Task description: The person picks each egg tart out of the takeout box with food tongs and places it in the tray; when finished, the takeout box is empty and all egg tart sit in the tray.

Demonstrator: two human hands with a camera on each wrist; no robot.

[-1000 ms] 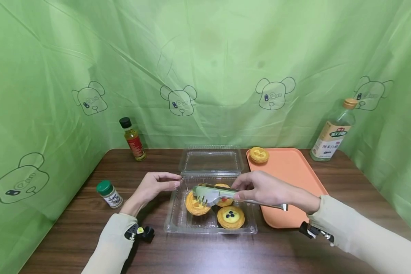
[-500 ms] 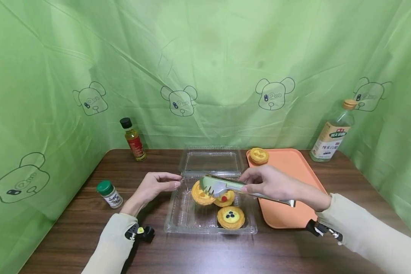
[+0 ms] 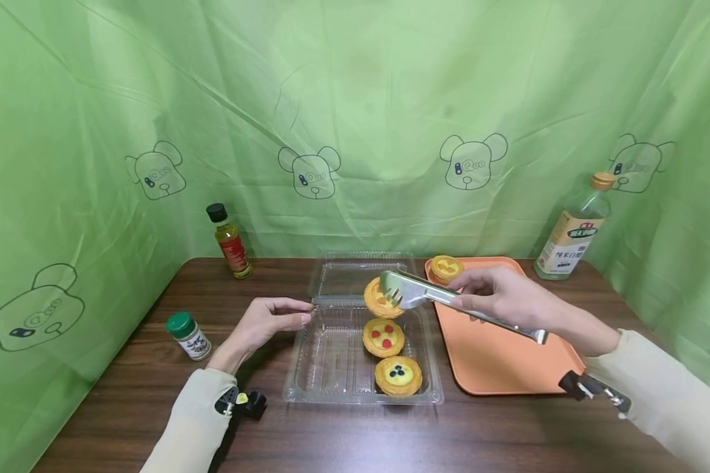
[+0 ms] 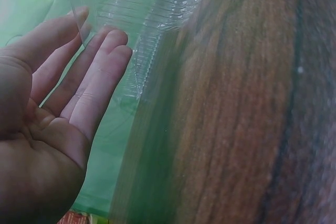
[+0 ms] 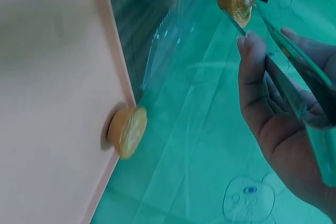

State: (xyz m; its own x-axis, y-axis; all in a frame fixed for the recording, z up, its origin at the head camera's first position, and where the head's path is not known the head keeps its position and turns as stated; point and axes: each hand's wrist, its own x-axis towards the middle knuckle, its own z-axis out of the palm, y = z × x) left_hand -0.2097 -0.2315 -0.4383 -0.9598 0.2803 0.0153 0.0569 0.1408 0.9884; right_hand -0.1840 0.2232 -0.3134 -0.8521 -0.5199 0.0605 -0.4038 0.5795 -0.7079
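My right hand (image 3: 497, 299) grips metal serving tongs (image 3: 467, 309). Their tips pinch an egg tart (image 3: 375, 299), lifted over the back right part of a clear plastic clamshell box (image 3: 325, 399). Inside the box, a tart with red berries (image 3: 383, 337) sits behind one with blueberries (image 3: 398, 376), both at the right side. My left hand (image 3: 272, 322) holds the box's left edge near the hinge; the left wrist view shows the plastic edge (image 4: 79, 30) between thumb and fingers. The box's lid (image 3: 355, 272) lies folded back.
An orange tray (image 3: 497, 368) lies right of the box, with another egg tart (image 3: 446, 268) at its back left corner. A tall vinegar bottle (image 3: 574, 230) stands at the back right. To the left are a small oil bottle (image 3: 233, 246) and a green-capped spice jar (image 3: 190, 338).
The tongs have lifted the egg tart from the box's left part, carrying it right and back past the red-berry tart. My left hand stays at the box's edge.
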